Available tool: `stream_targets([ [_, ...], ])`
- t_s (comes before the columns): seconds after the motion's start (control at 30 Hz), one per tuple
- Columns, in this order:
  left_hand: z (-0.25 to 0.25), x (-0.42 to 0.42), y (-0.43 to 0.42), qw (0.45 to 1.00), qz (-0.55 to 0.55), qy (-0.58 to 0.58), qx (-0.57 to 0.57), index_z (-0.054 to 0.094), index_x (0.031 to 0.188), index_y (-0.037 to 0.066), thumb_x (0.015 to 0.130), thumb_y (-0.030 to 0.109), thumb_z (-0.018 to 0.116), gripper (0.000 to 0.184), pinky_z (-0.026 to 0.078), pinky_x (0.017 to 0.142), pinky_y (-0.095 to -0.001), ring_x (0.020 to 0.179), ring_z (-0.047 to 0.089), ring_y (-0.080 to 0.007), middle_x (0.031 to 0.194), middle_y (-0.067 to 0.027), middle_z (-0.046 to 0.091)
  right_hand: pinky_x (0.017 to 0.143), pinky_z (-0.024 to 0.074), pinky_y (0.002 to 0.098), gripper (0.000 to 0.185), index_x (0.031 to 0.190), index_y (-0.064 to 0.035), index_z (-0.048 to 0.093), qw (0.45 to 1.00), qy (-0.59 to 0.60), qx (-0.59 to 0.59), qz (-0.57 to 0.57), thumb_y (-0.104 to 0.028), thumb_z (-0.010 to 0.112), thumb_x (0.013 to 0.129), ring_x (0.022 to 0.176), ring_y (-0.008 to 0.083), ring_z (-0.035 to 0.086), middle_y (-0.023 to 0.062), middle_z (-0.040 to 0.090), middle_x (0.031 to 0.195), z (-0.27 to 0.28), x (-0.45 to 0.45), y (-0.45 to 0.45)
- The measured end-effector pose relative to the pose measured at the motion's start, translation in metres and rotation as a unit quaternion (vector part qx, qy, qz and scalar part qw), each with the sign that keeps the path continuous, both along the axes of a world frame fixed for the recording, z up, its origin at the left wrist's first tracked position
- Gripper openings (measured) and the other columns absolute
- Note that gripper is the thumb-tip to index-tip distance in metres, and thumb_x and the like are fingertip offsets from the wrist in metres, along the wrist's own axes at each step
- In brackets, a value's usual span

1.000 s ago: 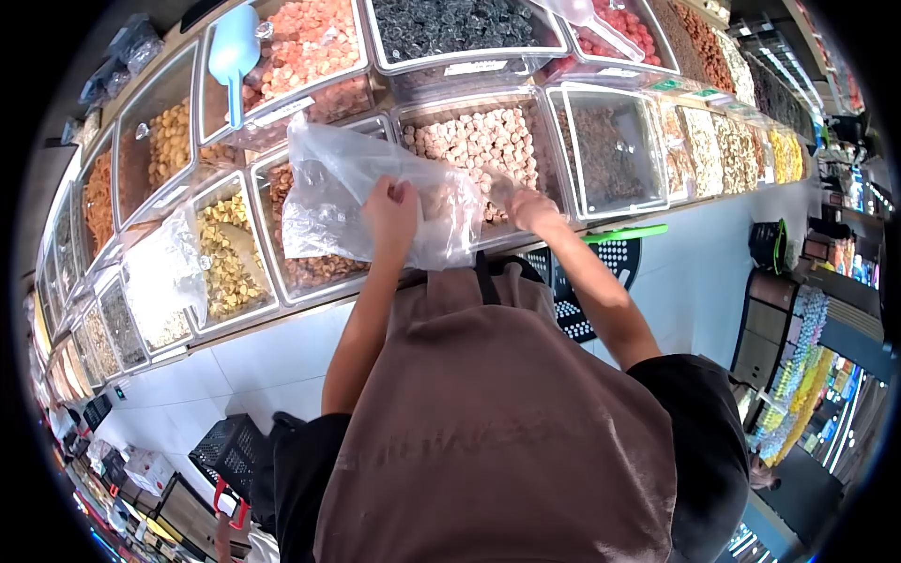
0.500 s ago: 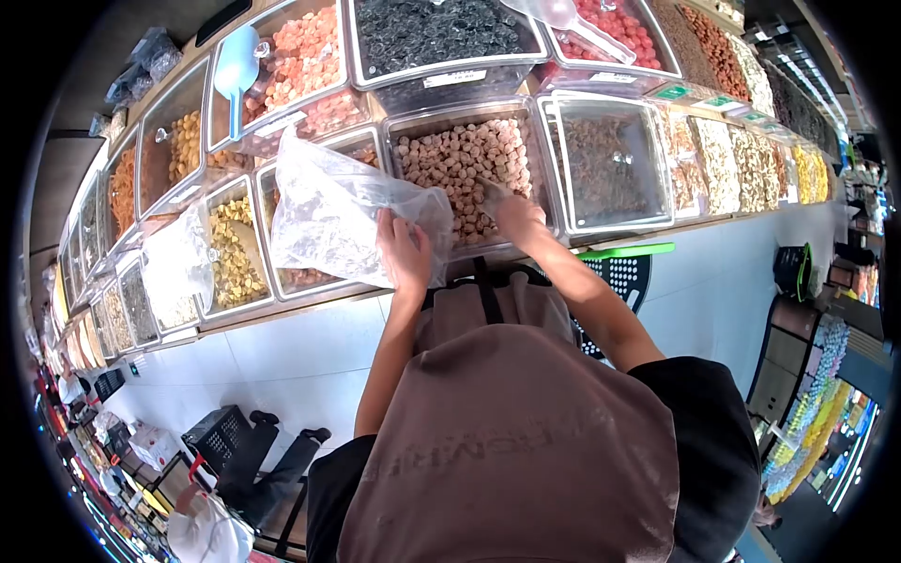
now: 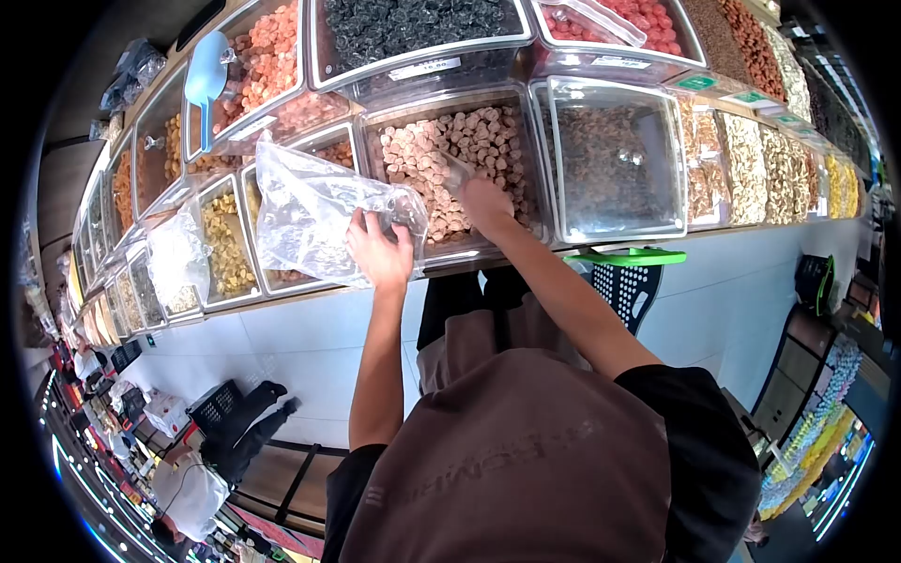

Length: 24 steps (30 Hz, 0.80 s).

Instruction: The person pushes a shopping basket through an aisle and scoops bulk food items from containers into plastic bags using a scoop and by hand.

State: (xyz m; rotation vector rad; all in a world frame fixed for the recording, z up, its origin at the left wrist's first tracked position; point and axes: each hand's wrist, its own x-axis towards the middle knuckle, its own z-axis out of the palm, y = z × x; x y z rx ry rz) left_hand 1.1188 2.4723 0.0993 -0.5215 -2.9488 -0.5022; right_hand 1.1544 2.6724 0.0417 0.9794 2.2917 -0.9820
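My left hand [image 3: 383,249] grips the edge of a clear plastic bag [image 3: 314,211], fingers bent at its right side. The bag spreads over the front of a neighbouring bin and hides part of it. In my right hand [image 3: 486,202] is a clear scoop [image 3: 454,173], its blade among the light brown, round dried pieces [image 3: 488,141]. These pieces lie in an open clear bin [image 3: 374,122], and I cannot tell what food they are. My fist covers the scoop's handle.
Right of this bin stands a lidded bin [image 3: 615,159] of dark dried food. Behind are bins of black pieces [image 3: 422,28] and orange pieces [image 3: 272,47], with a blue scoop [image 3: 205,80] on the latter. A black basket with a green handle [image 3: 629,256] stands below the counter. Another person [image 3: 192,493] is at lower left.
My right hand has moved the scoop leftward through the dried pieces. My left hand still holds the bag, slightly farther left in view. The camera view has shifted.
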Motion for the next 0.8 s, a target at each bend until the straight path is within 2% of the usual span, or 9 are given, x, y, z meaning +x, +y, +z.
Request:
stream_targets([
  [0.17, -0.006, -0.001, -0.001, 0.999, 0.009, 0.016, 0.036, 0.060, 0.112, -0.004, 0.079, 0.021, 0.061, 0.042, 0.035, 0.104, -0.0521, 0.120, 0.046, -0.0438, 0.133, -0.0254, 0.050, 0.089, 0.0562, 0.0459, 0.046, 0.123, 0.0127, 0.048, 1.000, 0.003, -0.003, -0.003, -0.027, 0.048, 0.101, 0.106, 0.0409, 0.068, 0.0314, 0.066, 0.112, -0.003, -0.006, -0.001],
  [0.23, -0.010, -0.001, -0.002, 0.999, 0.012, 0.019, 0.049, 0.060, 0.111, -0.004, 0.080, 0.021, 0.061, 0.040, 0.035, 0.104, -0.0523, 0.119, 0.047, -0.0438, 0.133, -0.0253, 0.051, 0.090, 0.0555, 0.0466, 0.038, 0.119, 0.0075, 0.057, 0.999, 0.018, -0.031, 0.004, -0.024, 0.049, 0.099, 0.104, 0.0408, 0.068, 0.0273, 0.068, 0.113, -0.010, -0.010, 0.000],
  [0.27, -0.010, -0.001, -0.003, 0.998, 0.007, 0.022, 0.061, 0.060, 0.110, -0.004, 0.080, 0.021, 0.060, 0.039, 0.035, 0.103, -0.0525, 0.118, 0.047, -0.0439, 0.132, -0.0252, 0.051, 0.090, 0.0555, 0.0466, 0.038, 0.119, 0.0075, 0.057, 0.999, 0.016, -0.034, 0.010, -0.024, 0.049, 0.099, 0.104, 0.0408, 0.068, 0.0273, 0.068, 0.113, -0.009, -0.011, 0.001],
  [0.33, -0.011, 0.000, -0.005, 0.998, 0.011, 0.022, 0.064, 0.062, 0.109, -0.003, 0.080, 0.019, 0.060, 0.037, 0.036, 0.103, -0.0519, 0.119, 0.048, -0.0428, 0.132, -0.0239, 0.052, 0.090, 0.0545, 0.0482, 0.032, 0.108, 0.0004, 0.067, 0.997, 0.052, 0.000, 0.056, -0.024, 0.049, 0.098, 0.101, 0.0408, 0.068, 0.0239, 0.067, 0.116, -0.007, -0.008, 0.004],
  [0.37, -0.010, -0.001, -0.004, 0.997, 0.011, 0.025, 0.073, 0.063, 0.107, -0.003, 0.079, 0.018, 0.060, 0.035, 0.036, 0.103, -0.0512, 0.119, 0.049, -0.0417, 0.132, -0.0226, 0.054, 0.090, 0.0545, 0.0482, 0.032, 0.108, 0.0004, 0.067, 0.997, 0.052, -0.003, 0.058, -0.024, 0.049, 0.098, 0.101, 0.0408, 0.068, 0.0239, 0.067, 0.116, -0.012, -0.007, 0.003],
  [0.43, -0.011, -0.001, -0.005, 0.997, 0.018, 0.028, 0.071, 0.063, 0.105, -0.003, 0.080, 0.018, 0.060, 0.033, 0.037, 0.103, -0.0514, 0.118, 0.049, -0.0421, 0.131, -0.0232, 0.054, 0.089, 0.0542, 0.0500, 0.033, 0.101, -0.0032, 0.071, 0.997, 0.076, -0.009, 0.007, -0.027, 0.049, 0.098, 0.099, 0.0404, 0.068, 0.0226, 0.068, 0.114, -0.020, -0.009, 0.003],
  [0.57, -0.009, -0.001, -0.005, 0.996, 0.009, 0.033, 0.081, 0.063, 0.103, -0.004, 0.080, 0.018, 0.060, 0.032, 0.037, 0.102, -0.0519, 0.116, 0.049, -0.0431, 0.131, -0.0245, 0.054, 0.087, 0.0548, 0.0502, 0.035, 0.103, -0.0026, 0.071, 0.997, 0.069, -0.022, 0.004, -0.030, 0.050, 0.098, 0.096, 0.0400, 0.069, 0.0224, 0.071, 0.102, -0.024, -0.010, 0.003],
  [0.73, -0.011, -0.002, -0.007, 0.996, 0.005, 0.023, 0.089, 0.061, 0.103, -0.003, 0.079, 0.018, 0.061, 0.032, 0.037, 0.101, -0.0545, 0.116, 0.049, -0.0453, 0.129, -0.0266, 0.053, 0.087, 0.0546, 0.0508, 0.036, 0.104, -0.0012, 0.070, 0.997, 0.071, -0.017, -0.009, -0.031, 0.050, 0.098, 0.095, 0.0409, 0.069, 0.0235, 0.071, 0.101, -0.024, -0.008, 0.001],
  [0.8, -0.010, -0.001, -0.006, 0.996, 0.007, 0.021, 0.089, 0.061, 0.103, -0.003, 0.079, 0.018, 0.061, 0.032, 0.037, 0.101, -0.0548, 0.116, 0.049, -0.0457, 0.129, -0.0270, 0.053, 0.087, 0.0547, 0.0508, 0.040, 0.108, 0.0030, 0.067, 0.997, 0.070, -0.014, -0.013, -0.032, 0.050, 0.097, 0.096, 0.0423, 0.069, 0.0256, 0.070, 0.100, -0.020, -0.011, 0.003],
])
